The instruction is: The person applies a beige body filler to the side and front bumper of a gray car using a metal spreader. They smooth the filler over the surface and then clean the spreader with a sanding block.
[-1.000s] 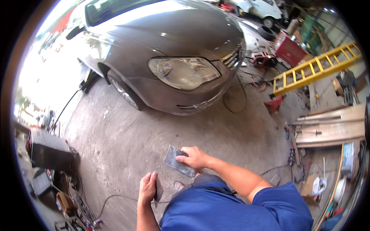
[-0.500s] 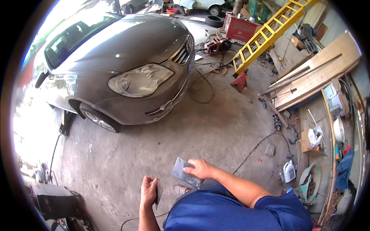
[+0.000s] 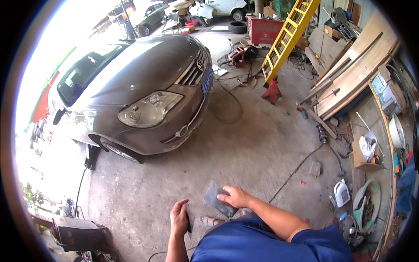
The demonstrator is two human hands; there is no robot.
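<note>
My right hand (image 3: 236,197) grips a flat grey rectangular sheet (image 3: 213,193), thumb on top, in front of my waist. Its upper part looks paler than the lower; the material is unclear. To its left, my left hand (image 3: 178,215) is closed on a thin dark flat piece (image 3: 190,219), seen nearly edge-on along the palm. The two hands are apart. Ahead and to the left stands a brown car (image 3: 144,74), its headlight (image 3: 150,109) facing my side. Neither hand touches the car.
A black cable (image 3: 292,168) runs over the concrete floor. On the right are a white jug (image 3: 341,193), a green basin (image 3: 365,205) and leaning boards (image 3: 358,65). A yellow ladder (image 3: 288,37) and red jack stand (image 3: 272,91) stand farther back. A dark box (image 3: 78,234) sits at lower left.
My view has shifted left, so the car and hands sit differently in the picture. Both hands keep their hold; the left hand's fingers look slightly straighter.
</note>
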